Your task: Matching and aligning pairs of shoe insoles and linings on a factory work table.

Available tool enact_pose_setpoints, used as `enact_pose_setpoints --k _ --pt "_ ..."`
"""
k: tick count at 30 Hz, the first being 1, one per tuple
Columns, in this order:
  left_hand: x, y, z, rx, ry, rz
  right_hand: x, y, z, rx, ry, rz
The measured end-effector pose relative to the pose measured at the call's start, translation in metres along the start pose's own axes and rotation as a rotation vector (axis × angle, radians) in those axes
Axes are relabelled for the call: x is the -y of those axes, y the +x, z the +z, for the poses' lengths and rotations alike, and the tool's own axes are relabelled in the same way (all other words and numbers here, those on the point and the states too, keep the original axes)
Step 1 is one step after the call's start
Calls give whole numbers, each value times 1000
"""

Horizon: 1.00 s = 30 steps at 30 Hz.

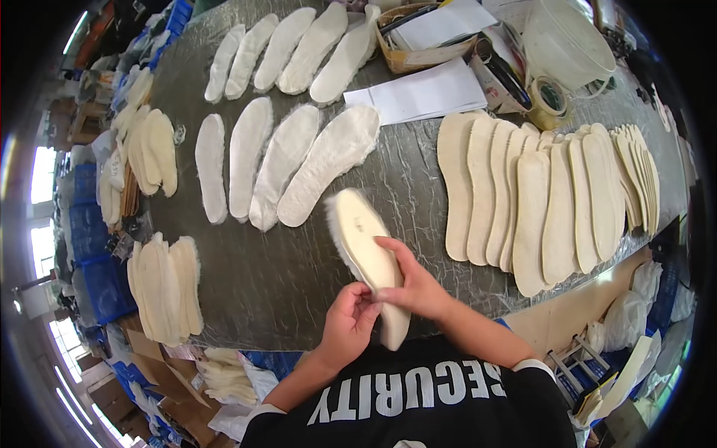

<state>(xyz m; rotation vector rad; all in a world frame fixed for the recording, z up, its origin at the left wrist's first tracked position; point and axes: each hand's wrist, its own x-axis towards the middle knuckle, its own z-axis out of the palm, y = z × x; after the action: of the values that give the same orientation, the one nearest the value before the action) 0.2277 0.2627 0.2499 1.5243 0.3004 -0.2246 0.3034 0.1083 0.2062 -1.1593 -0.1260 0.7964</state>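
Note:
A cream insole with white fleece along its edge (pixel 358 231) is held tilted over the near edge of the table, its smooth side up with a small mark on it. Around its right side and middle, my right hand (pixel 418 287) is closed, thumb pressed across it. My left hand (pixel 349 322) is closed at its left edge, thumb and fingertips pinched together there. Whether a second insole lies beneath cannot be made out. Beyond my hands, several white fleecy insoles (pixel 328 164) lie in two rows.
Overlapping cream insoles (pixel 534 216) cover the table's right side. More stacks lie at the left edge (pixel 166 287) and far left (pixel 153 153). At the back are white paper sheets (pixel 426 93), a basket (pixel 392 56), a tape roll (pixel 549 97) and a translucent bucket (pixel 571 41).

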Motion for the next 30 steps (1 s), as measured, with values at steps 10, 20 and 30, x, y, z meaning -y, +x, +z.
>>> enact_pose_setpoints --k 10,20,30 --pt "-51 -14 2 -140 961 849 3 -27 -17 497 661 484" --pt "-36 -35 31 152 1065 772 -1 -73 -26 444 388 667" --pt "-8 -48 44 366 979 733 5 -74 -50 435 -23 654"
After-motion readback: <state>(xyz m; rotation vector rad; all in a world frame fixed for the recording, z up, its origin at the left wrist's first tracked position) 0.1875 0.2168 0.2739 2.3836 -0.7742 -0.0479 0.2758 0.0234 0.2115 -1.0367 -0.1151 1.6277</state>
